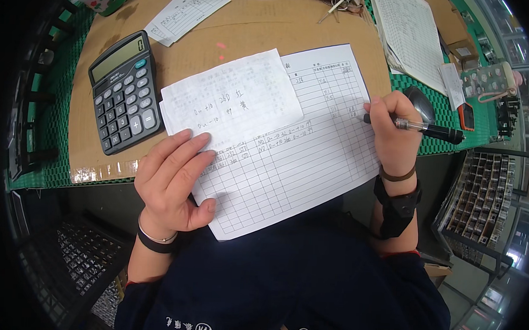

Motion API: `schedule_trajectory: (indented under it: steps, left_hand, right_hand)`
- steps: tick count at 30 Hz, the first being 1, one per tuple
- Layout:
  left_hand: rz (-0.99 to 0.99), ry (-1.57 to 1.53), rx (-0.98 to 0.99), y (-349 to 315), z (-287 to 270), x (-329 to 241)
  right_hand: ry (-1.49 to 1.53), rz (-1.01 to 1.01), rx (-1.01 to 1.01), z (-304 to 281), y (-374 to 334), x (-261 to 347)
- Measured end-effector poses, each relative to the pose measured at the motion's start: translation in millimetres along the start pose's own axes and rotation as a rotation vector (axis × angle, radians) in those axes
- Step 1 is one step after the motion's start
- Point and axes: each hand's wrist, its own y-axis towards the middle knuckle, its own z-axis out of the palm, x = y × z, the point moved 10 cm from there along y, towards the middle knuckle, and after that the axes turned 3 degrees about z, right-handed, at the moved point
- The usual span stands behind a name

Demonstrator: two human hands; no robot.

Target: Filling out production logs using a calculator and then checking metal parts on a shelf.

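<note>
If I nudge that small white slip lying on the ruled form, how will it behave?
The small white slip is thin paper, so probably floppy and very light. It lies loose on the ruled form, likely sliding easily. The left hand touches its lower edge, perhaps steadying it.

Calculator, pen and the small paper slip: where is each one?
calculator [125, 94], head view, on its keypad.
pen [422, 128], head view, on its barrel beside the right hand.
small paper slip [232, 99], head view, on its middle.

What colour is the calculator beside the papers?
Dark grey calculator, light keys; head view shows it.
</note>
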Motion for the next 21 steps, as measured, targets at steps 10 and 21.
schedule_trajectory:
  steps: [10, 21]
  left_hand:
    - [0.005, -0.002, -0.006, 1.2, -0.7, -0.7]
    - [0.017, 0.032, -0.057, 3.1, -4.7, -1.2]
  right_hand:
    - [0.204, 0.173, -0.023, -9.9, 3.8, -14.7]
    - [0.107, 0.090, 0.004, -3.2, 10.8, -9.6]
